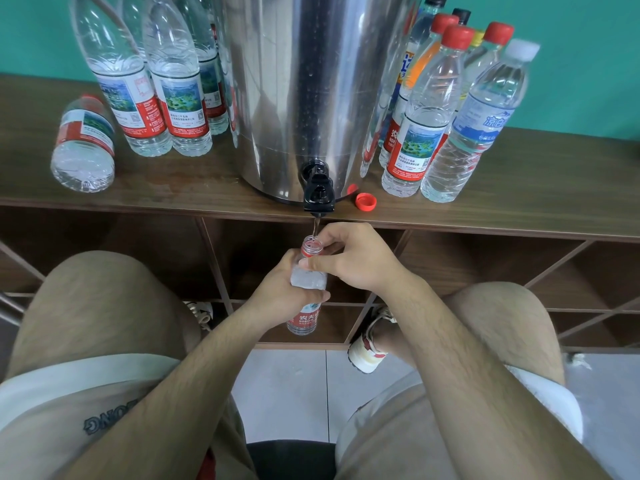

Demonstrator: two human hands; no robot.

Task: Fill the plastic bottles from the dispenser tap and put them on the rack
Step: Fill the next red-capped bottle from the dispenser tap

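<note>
Below the tap [319, 194] at the tabletop's [519, 188] near edge, the uncapped plastic bottle [308, 277] is gripped by the left hand [284, 289] and pinched at its neck by the right hand [356, 258]; water could be spilled if its mouth were tilted off the stream [316, 227].

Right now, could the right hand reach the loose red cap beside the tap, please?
Probably yes. The red cap lies near the rack edge just above the right hand, with nothing between; but that hand steadies the bottle neck, so it must let go first.
</note>
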